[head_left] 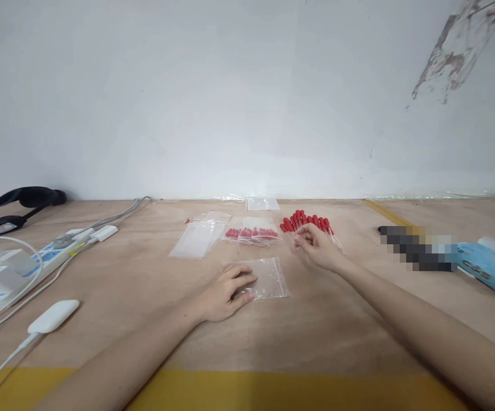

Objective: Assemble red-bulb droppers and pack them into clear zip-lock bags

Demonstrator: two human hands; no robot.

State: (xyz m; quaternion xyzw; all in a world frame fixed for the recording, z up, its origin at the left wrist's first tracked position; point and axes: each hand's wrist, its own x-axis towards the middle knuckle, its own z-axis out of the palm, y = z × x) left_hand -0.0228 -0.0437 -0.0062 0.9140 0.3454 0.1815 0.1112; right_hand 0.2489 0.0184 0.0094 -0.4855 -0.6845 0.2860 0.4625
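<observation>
A clear zip-lock bag (pixel 268 277) lies flat on the table, its zip edge to the right. My left hand (pixel 229 290) rests on the bag's left side, fingers stretched out and thumb apart. Beside a fanned pile of red-headed white sticks (pixel 301 217), my right hand (pixel 317 246) is held with its fingers curled together. Whatever may be between those fingertips is too small to make out. Left of that pile, filled bags of red-headed sticks (pixel 252 233) overlap one another. Flat clear bags (pixel 196 238) are stacked further left.
Another small bag (pixel 263 204) lies against the wall. On the left are a power strip (pixel 51 257) with cables, a white device (pixel 54 317) and a black strap (pixel 20 200). A blurred dark object (pixel 418 248) and a blue packet (pixel 491 268) are at right.
</observation>
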